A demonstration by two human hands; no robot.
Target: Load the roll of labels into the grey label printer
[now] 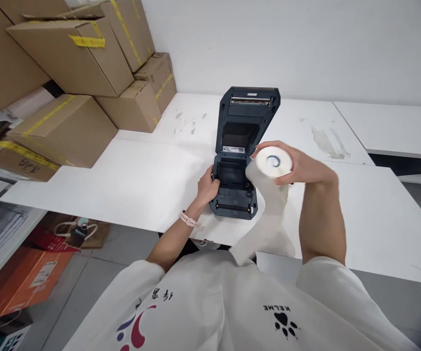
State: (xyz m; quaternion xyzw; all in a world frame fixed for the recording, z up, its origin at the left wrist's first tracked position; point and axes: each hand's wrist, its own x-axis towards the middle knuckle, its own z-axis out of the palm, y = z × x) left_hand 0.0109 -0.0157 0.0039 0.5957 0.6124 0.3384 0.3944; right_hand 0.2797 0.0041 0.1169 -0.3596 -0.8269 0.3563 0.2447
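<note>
Cardboard boxes (74, 61) left of printer (232, 170)

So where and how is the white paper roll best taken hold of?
The white paper roll is probably best spanned across its round rim from the right, as the right grip does: its loose strip comes off the left and hangs on the near side.

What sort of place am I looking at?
Likely a packing or shipping area: taped cardboard boxes stacked at left, an open printer-like device on the white table, and a white roll in the right hand.
</note>
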